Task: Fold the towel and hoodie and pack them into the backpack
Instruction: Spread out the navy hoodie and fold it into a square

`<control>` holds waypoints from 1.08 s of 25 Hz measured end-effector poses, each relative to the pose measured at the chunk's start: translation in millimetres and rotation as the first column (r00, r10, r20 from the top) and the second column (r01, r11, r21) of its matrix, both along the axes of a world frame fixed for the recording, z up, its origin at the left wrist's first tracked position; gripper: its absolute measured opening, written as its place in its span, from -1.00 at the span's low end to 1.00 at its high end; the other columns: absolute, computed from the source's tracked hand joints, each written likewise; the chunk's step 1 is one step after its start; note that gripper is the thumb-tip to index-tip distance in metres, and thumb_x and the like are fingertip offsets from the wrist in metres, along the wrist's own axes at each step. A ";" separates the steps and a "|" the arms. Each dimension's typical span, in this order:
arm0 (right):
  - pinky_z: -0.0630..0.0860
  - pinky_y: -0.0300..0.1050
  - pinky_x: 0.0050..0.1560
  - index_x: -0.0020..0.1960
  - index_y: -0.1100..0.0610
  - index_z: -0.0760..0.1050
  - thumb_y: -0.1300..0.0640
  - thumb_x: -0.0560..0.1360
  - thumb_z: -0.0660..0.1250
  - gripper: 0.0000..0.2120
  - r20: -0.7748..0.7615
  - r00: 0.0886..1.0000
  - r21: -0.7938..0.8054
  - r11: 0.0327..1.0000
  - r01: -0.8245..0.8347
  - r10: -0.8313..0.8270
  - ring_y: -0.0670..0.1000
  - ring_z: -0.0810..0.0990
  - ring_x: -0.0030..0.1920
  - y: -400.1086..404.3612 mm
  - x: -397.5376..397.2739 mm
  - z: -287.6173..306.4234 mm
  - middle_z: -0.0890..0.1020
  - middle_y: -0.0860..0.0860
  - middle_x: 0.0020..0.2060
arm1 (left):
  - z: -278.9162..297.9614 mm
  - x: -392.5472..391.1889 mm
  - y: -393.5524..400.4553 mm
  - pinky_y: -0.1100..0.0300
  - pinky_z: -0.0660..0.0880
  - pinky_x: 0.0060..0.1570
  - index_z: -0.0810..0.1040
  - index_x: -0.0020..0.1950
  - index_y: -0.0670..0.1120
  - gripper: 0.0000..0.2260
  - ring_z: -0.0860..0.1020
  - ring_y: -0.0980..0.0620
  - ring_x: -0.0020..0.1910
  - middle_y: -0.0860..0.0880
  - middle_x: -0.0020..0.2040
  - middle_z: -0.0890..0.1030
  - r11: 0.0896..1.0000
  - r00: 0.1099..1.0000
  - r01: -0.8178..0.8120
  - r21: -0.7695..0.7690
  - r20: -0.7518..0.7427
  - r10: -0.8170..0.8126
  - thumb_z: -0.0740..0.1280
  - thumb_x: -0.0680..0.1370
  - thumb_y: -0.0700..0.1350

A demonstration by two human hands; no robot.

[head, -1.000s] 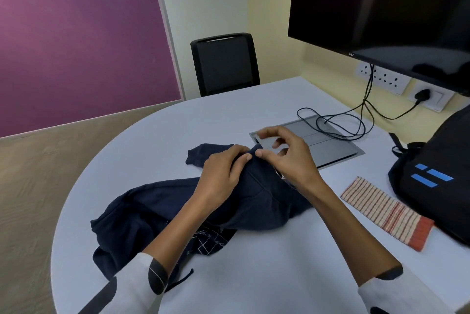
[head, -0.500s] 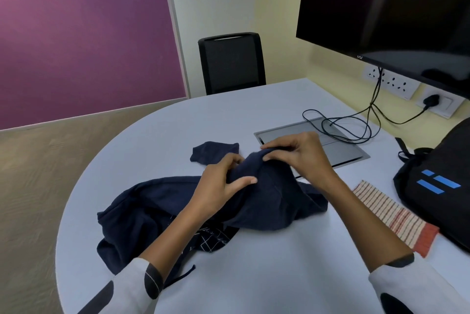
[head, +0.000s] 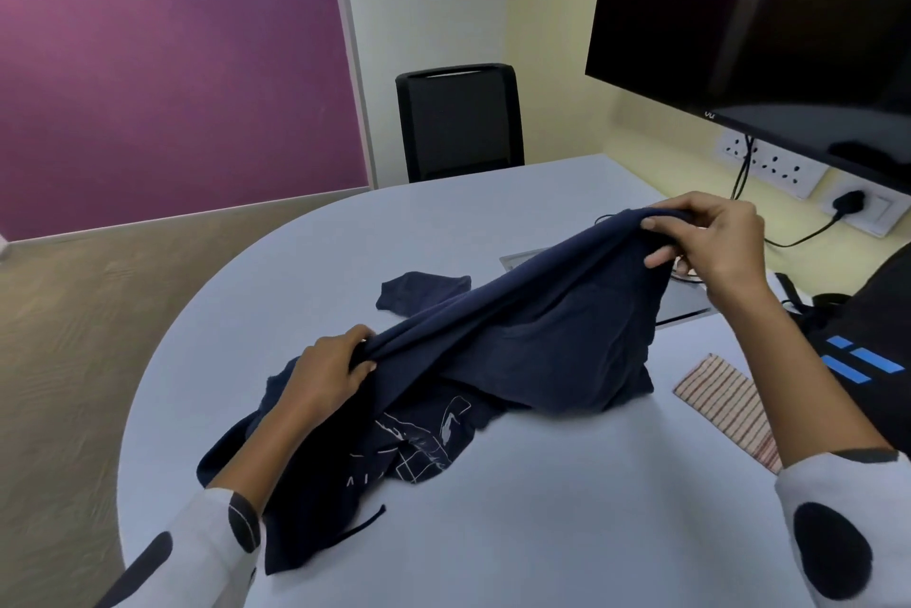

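A navy blue hoodie [head: 517, 351] with a white print lies bunched on the white table [head: 542, 533]. One edge of it is stretched between my two hands. My left hand [head: 330, 371] grips that edge low, near the table. My right hand [head: 710, 243] pinches the other end and holds it raised above the table. A folded striped towel [head: 724, 405] lies flat to the right of the hoodie. The black backpack [head: 867, 361] with blue stripes stands at the right edge, partly out of view.
A grey cable hatch [head: 685, 302] is set in the table behind the hoodie, with black cables running to wall sockets [head: 769, 164]. A black chair [head: 458, 119] stands at the far end. A dark screen [head: 764, 16] hangs on the right wall.
My hands have pulled apart along the hoodie's edge. The right hand rose up and to the right, the left hand moved down and left, and the fabric now stretches between them.
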State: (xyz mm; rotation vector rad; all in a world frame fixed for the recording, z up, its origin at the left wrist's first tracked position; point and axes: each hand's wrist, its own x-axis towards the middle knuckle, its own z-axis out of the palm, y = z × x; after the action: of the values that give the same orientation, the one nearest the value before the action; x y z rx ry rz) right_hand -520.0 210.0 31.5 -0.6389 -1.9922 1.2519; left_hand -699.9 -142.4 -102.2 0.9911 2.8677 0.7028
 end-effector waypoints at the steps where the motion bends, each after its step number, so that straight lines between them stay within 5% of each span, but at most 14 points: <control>1: 0.47 -0.27 -0.55 -0.16 0.19 0.59 0.36 0.45 0.39 -0.90 -0.034 0.999 -0.079 0.997 0.004 -0.007 0.00 0.64 -0.48 5.8 1.0 -0.3 0.64 -0.06 -0.48 | -5.5 -3.6 -9.0 0.05 0.46 -0.11 0.47 0.10 -0.01 -0.81 0.56 -0.14 -0.07 0.00 -0.06 0.64 0.998 0.999 -0.037 -0.058 0.001 0.037 0.34 0.51 -0.12; 3: 0.61 -0.20 -0.39 -0.17 0.18 0.56 0.40 0.47 0.35 -0.86 -0.093 0.995 -0.177 0.984 0.012 -0.029 0.04 0.68 -0.39 16.4 3.8 -0.1 0.66 -0.02 -0.45 | -9.2 -9.6 -26.2 0.05 0.46 -0.16 0.49 -0.01 -0.01 -0.88 0.55 -0.12 -0.13 0.00 -0.16 0.62 0.991 0.996 -0.094 -0.092 0.005 0.095 0.36 0.48 -0.12; 8: 0.64 -0.18 -0.21 -0.17 0.19 0.58 0.40 0.43 0.39 -0.87 -0.115 0.990 -0.226 0.973 0.049 -0.076 0.06 0.69 -0.33 34.5 4.8 -5.6 0.67 0.01 -0.43 | 11.1 -16.1 -41.7 0.34 0.46 -0.17 0.66 -0.16 0.05 -0.96 0.59 0.19 -0.20 0.14 -0.25 0.67 0.957 0.957 -0.129 0.260 0.284 0.052 0.43 0.48 -0.06; 12: 0.64 -0.22 -0.24 -0.17 0.20 0.56 0.41 0.45 0.37 -0.86 -0.109 0.986 -0.269 0.959 0.095 -0.129 0.00 0.68 -0.38 40.2 5.2 -9.4 0.66 0.02 -0.43 | 33.7 -14.2 -35.8 0.19 0.54 -0.09 0.67 -0.10 -0.05 -0.89 0.64 0.07 -0.15 0.03 -0.18 0.69 0.911 0.878 -0.187 0.368 0.479 -0.013 0.44 0.47 -0.03; 17: 0.64 -0.10 -0.38 -0.14 0.14 0.42 0.35 0.56 0.26 -0.84 -0.079 0.988 -0.312 0.945 0.102 -0.133 0.04 0.68 -0.40 43.2 4.0 -11.4 0.58 0.12 -0.18 | 67.4 -29.3 -29.7 0.22 0.55 -0.17 0.67 -0.12 -0.09 -0.88 0.65 0.04 -0.19 -0.05 -0.18 0.69 0.925 0.835 -0.152 0.349 0.546 -0.069 0.51 0.40 -0.09; 22: 0.66 0.02 -0.28 -0.04 0.17 0.34 0.31 0.60 0.19 -0.92 -0.068 0.996 -0.310 0.950 0.034 -0.058 0.09 0.70 -0.33 48.1 -3.9 -3.7 0.53 0.18 -0.03 | 96.9 -75.0 -28.5 0.13 0.38 -0.35 0.58 -0.35 -0.06 -0.73 0.48 0.00 -0.39 -0.02 -0.45 0.54 0.993 0.993 -0.037 -0.112 0.110 0.050 0.56 0.30 0.08; 25: 0.66 0.04 -0.29 0.05 0.17 0.30 0.27 0.62 0.17 -0.94 -0.072 0.997 -0.341 0.940 -0.006 -0.020 0.12 0.70 -0.33 45.3 -16.1 4.9 0.51 0.20 0.00 | 103.7 -84.5 -15.2 0.07 0.39 -0.27 0.47 -0.37 -0.12 -0.66 0.45 -0.13 -0.24 -0.05 -0.30 0.44 0.964 0.958 -0.175 -0.200 -0.259 0.121 0.41 0.47 0.06; 27: 0.65 0.11 -0.34 0.10 0.15 0.27 0.20 0.64 0.14 -0.94 -0.049 0.999 -0.374 0.927 -0.026 0.009 0.21 0.69 -0.30 43.1 -24.6 11.9 0.49 0.16 0.03 | 106.5 -81.9 -5.1 0.02 0.38 -0.18 0.58 -0.20 -0.17 -0.71 0.46 -0.25 -0.05 -0.16 -0.14 0.46 0.943 0.890 -0.288 -0.169 -0.412 0.198 0.31 0.54 0.04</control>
State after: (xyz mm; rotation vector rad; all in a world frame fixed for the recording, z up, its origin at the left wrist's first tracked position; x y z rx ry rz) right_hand -544.7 253.1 43.4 -0.7659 -1.7347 1.6636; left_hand -781.8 -147.6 4.4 0.8242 3.3626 0.1816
